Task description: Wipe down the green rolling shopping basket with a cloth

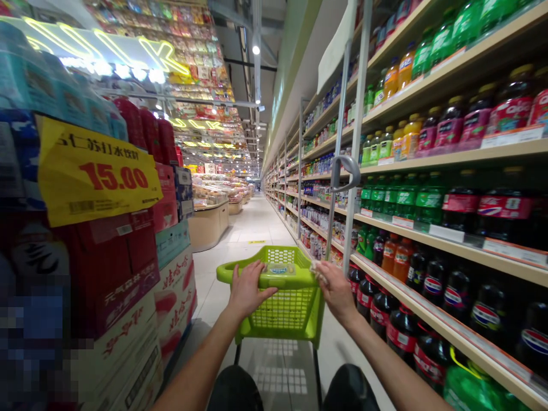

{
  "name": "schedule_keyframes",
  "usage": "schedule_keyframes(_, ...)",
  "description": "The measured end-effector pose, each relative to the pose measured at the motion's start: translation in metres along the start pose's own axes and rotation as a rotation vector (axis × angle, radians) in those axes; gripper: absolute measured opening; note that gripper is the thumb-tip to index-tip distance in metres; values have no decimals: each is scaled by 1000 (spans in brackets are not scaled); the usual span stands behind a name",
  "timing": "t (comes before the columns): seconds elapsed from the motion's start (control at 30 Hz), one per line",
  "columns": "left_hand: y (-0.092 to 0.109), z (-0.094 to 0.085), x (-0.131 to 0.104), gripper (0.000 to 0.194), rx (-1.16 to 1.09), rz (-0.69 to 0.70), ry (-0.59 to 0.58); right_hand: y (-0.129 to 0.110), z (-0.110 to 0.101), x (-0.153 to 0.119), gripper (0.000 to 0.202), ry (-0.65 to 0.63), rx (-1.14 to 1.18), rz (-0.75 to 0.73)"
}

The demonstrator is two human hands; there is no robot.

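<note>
You are having the green shopping cart (278, 313) right in front of you, low in the middle, standing on the pale floor (257, 212). Your left hand (252, 290) is lying on the left part of the cart's handle bar (299, 279), with its fingers going over the bar and its thumb sticking out to the side. Your right hand (337, 290) is curling around a crumpled white cloth (319, 270), pinching it at the right end of the same bar. A small label (280, 268) is sitting on the bar between your two hands. Your dark knees (235, 389) are showing at the bottom, one on each side, just behind the cart. On your right, a long shelf (411, 162) is holding rows and rows of drinks. Green bottles (405, 194) are standing next to dark cola bottles (460, 200) there, and more dark bottles are standing lower down, near your right arm. A gray handle (346, 173) is hanging on a thin metal pole just in front of the shelf. On your left, red boxes (122, 242) are sitting in a tall pile, and white boxes (175, 282) are standing beside them. A yellow sign (96, 171) saying 15.00 is hanging over the pile. Farther ahead, a rounded tan stand (209, 225) is sitting by the left side of the path, and bright lights are glowing above.
</note>
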State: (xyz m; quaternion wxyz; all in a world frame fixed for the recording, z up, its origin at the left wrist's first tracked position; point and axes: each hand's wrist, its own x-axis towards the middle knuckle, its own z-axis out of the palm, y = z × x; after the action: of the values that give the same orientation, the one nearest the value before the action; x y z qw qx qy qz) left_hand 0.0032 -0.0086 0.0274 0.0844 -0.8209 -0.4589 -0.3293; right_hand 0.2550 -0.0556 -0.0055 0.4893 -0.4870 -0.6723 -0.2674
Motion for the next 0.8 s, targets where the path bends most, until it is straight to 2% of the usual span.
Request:
schedule_keyframes(0.07,1,0,0,54,7,-9,8,-16,4,4,31,-80,69,-79)
schedule_keyframes(0.13,0,-1,0,52,9,-9,4,-16,5,11,29,-123,103,-72)
schedule_keyframes(0.2,-1,-2,-1,52,9,-4,-1,1,2,21,25,-132,104,65)
schedule_keyframes(0.3,-2,-2,-1,51,16,-2,15,40,-5,35,25,-147,97,258)
schedule_keyframes(0.4,-1,0,-2,49,21,-10,36,57,-11,35,26,-151,100,278)
schedule_keyframes(0.47,0,1,-2,48,21,-12,44,46,-11,26,24,-117,102,267)
schedule_keyframes(0.53,-1,3,-2,48,23,-11,52,20,-8,13,23,-51,114,215)
schedule_keyframes(0.6,-2,4,-2,48,28,-11,60,-12,-3,3,24,-12,140,113)
schedule_keyframes(0.67,-3,4,-2,49,33,-10,63,-36,3,-2,27,-37,159,-8)
schedule_keyframes(0.73,-3,4,-2,48,36,-11,61,-41,5,-2,30,-72,146,-80)
schedule_keyframes(0.8,-3,4,-2,48,35,-11,58,-26,4,-1,31,-54,91,-47)
